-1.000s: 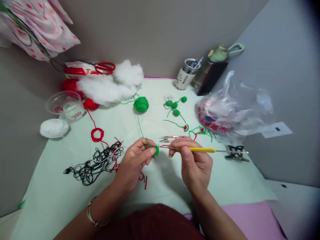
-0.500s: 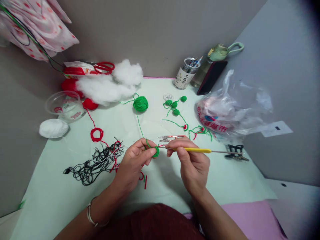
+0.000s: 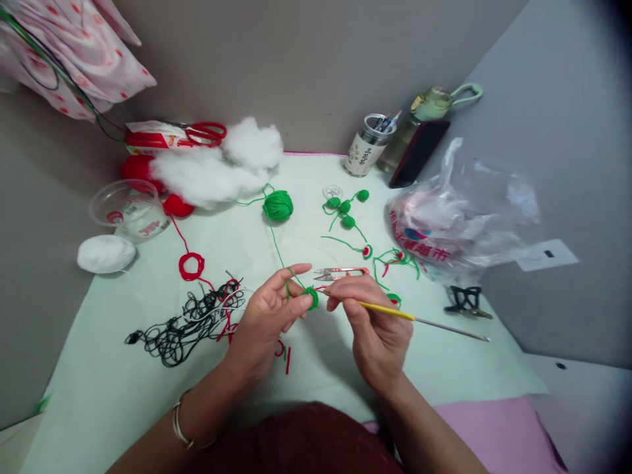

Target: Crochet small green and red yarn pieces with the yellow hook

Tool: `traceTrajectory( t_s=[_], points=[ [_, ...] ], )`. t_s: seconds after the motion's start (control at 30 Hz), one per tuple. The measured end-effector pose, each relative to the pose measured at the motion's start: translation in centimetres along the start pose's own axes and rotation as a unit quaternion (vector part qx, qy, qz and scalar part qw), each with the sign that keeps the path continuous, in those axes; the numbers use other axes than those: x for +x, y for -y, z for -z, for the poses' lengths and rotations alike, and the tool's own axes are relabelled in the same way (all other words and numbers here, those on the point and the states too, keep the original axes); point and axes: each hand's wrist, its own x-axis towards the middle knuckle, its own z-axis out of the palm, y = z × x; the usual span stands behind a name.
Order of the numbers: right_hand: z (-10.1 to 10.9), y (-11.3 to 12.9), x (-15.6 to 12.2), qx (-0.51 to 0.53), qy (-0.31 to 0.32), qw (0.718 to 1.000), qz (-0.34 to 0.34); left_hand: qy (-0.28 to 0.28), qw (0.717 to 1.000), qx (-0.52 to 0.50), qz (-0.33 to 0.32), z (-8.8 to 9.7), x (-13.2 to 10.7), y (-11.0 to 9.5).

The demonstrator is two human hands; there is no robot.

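Observation:
My left hand (image 3: 269, 313) pinches a small green crochet piece (image 3: 311, 298) between thumb and fingers, its index finger stretched out. Green yarn loops over that hand and runs back to a green yarn ball (image 3: 278, 206). In my right hand (image 3: 378, 322) is a crochet hook with a yellow handle (image 3: 388, 309); one metal end points out to the right, the other reaches toward the green piece. Whether the near tip sits in a stitch I cannot tell. A short red yarn end shows between the hands. Just beyond my fingers lie thread snips (image 3: 340, 273).
Left are tangled black yarn (image 3: 172, 336), a red yarn ring (image 3: 191, 266), a white yarn ball (image 3: 106, 254), a plastic tub (image 3: 133, 217) and white stuffing (image 3: 207, 174). Several green crochet balls (image 3: 348, 222) lie mid-table. Right stand a pen jar (image 3: 363, 155), phone (image 3: 419, 155) and plastic bag (image 3: 444, 217).
The hook's outer end has swung down toward me. My left index finger has straightened, and my right hand has dipped slightly, uncovering the snips' handles and a small red-and-green piece.

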Motion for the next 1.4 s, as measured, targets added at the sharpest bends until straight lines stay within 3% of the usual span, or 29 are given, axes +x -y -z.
traceTrajectory(
  t_s=[0.27, 0.47, 0.67, 1.07, 1.4],
  points=[
    [0.0, 0.2, 0.0, 0.022, 0.015, 0.999, -0.02, -0.004, 1.0, -0.002, 0.01, -0.2, -0.1, -0.7],
    [-0.2, -0.1, -0.1, 0.077, -0.033, 0.996, -0.042, -0.016, 1.0, -0.011, 0.0, -0.2, -0.1, -0.7],
    [-0.2, -0.1, 0.0, 0.047, -0.057, 0.997, -0.027, -0.003, 1.0, 0.023, -0.009, 0.1, 0.1, 0.0],
    [-0.5, -0.4, 0.1, 0.065, -0.033, 0.996, -0.059, -0.002, 1.0, 0.006, 0.002, -0.1, 0.0, -0.1],
    [-0.6, 0.0, 0.6, 0.083, 0.008, 0.996, -0.044, 0.023, 0.999, -0.03, 0.02, -0.4, 0.1, -0.6]
  ],
)
